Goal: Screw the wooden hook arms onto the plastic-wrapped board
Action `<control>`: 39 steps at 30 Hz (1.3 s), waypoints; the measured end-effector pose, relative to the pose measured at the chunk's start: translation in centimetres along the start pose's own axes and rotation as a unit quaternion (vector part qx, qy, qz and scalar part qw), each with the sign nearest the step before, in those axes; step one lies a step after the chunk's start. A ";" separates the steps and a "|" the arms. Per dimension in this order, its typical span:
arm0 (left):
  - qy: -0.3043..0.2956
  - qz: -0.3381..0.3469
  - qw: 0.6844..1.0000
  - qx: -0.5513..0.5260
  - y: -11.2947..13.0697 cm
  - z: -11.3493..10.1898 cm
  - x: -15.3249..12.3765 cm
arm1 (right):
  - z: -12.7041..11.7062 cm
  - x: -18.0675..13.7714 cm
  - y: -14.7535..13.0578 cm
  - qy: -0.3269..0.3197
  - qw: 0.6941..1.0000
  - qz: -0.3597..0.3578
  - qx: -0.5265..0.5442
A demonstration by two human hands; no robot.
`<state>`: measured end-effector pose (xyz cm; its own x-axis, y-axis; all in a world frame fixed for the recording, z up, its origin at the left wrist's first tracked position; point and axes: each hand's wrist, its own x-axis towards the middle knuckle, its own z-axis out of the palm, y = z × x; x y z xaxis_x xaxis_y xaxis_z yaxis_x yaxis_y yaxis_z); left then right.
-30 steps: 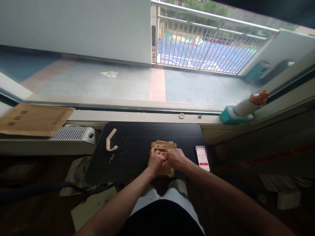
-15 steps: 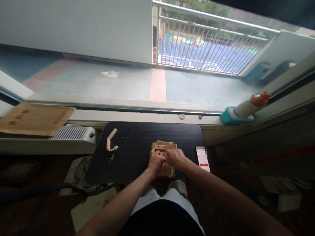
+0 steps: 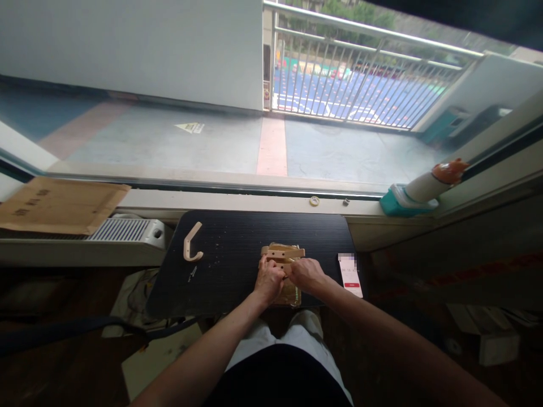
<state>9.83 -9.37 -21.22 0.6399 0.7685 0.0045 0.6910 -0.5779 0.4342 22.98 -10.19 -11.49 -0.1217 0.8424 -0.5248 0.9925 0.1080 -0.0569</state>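
On a gold plastic-wrapped packet (image 3: 292, 295) lie two pale beige coat hooks with dark screw holes. The farther coat hook (image 3: 275, 254) rests untouched across the packet's top. My left hand (image 3: 270, 279) is closed on the left part of the nearer coat hook (image 3: 280, 266). Close against it, my right hand (image 3: 307, 273) is closed at the right part of that hook; a thin bit shows by its fingertips, too small to name. A third coat hook (image 3: 193, 243) lies at the table's left, with small screws (image 3: 192, 274) below it.
The dark table (image 3: 237, 229) stands against a window sill (image 3: 237, 200). A phone (image 3: 350, 277) lies at its right edge. On the sill are a tape roll (image 3: 314, 200) and a teal box (image 3: 396, 206) with a bottle. A brown envelope (image 3: 63, 203) lies on the radiator (image 3: 127, 229).
My right hand has shifted slightly to the right and turned a little. My left hand and the coat hooks stay in place.
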 end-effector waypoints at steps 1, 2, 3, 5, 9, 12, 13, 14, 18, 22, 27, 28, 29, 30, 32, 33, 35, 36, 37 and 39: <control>0.001 -0.002 1.000 0.002 0.0 0.0 0.0 | -0.1 -0.2 0.1 0.002 1.000 0.004 0.004; 0.002 -0.004 1.000 0.005 0.0 0.1 0.0 | -0.3 -0.4 0.2 0.006 1.000 -0.002 0.005; 0.003 -0.005 1.000 0.008 0.0 0.1 0.0 | -0.5 -0.6 0.3 0.012 1.000 -0.018 0.004; 0.005 -0.004 1.000 0.013 0.0 0.1 0.0 | -0.8 -0.9 0.5 0.027 0.997 -0.067 0.000; 0.001 0.004 1.000 0.018 0.1 -0.1 0.0 | -0.7 -0.9 0.4 0.016 0.994 -0.108 -0.006; -0.004 0.005 1.000 0.019 0.1 -0.3 0.0 | -0.3 -0.8 -0.1 0.001 0.998 -0.058 0.001; -0.005 0.003 1.000 0.019 0.1 -0.3 0.0 | -0.3 -0.8 -0.2 0.002 0.999 -0.039 0.006; -0.005 0.002 1.000 0.020 0.1 -0.3 0.0 | -0.4 -0.9 -0.3 0.001 1.000 -0.022 0.010; -0.003 0.002 1.000 0.022 0.0 0.0 0.1 | -1.0 -1.2 0.0 0.013 1.000 -0.014 0.006; -0.003 0.001 1.000 0.021 0.0 0.1 0.1 | -1.5 -1.1 0.3 0.028 0.995 -0.099 0.005; -0.011 -0.005 1.000 0.019 0.2 -0.2 0.1 | -1.0 -0.5 0.3 0.009 0.998 -0.058 0.002; -0.012 -0.004 1.000 0.018 0.2 -0.3 0.1 | -0.8 -0.5 0.4 0.005 0.999 -0.035 0.002; -0.014 -0.003 1.000 0.016 0.2 -0.4 0.1 | -0.7 -0.6 0.4 0.002 1.000 -0.016 0.001; -0.014 -0.002 1.000 0.015 0.3 -0.4 0.1 | -0.7 -0.7 0.5 -0.002 1.000 -0.002 0.000; -0.014 -0.003 1.000 0.013 0.2 -0.4 0.1 | -0.8 -1.0 0.7 -0.001 1.000 0.004 0.007; -0.012 -0.004 1.000 0.012 0.2 -0.3 0.1 | -0.9 -1.2 0.8 0.004 1.000 -0.004 0.013; -0.006 -0.003 1.000 0.014 0.2 -0.2 0.1 | -1.2 -1.5 1.0 0.020 0.999 -0.040 0.024; -0.004 -0.003 1.000 0.016 0.1 -0.1 0.1 | -1.3 -1.5 1.1 0.028 0.997 -0.062 0.026; -0.004 -0.001 1.000 0.017 0.1 0.0 0.1 | -1.4 -1.6 1.1 0.031 0.996 -0.082 0.026; -0.004 0.002 1.000 0.017 0.1 0.0 0.0 | -1.4 -1.5 1.0 0.030 0.994 -0.099 0.023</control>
<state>9.91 -9.39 -21.24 0.6455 0.7637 -0.0001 0.6991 -0.5908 0.4027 24.16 -10.61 -9.58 -0.3130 0.8378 -0.4473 0.9484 0.2509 -0.1938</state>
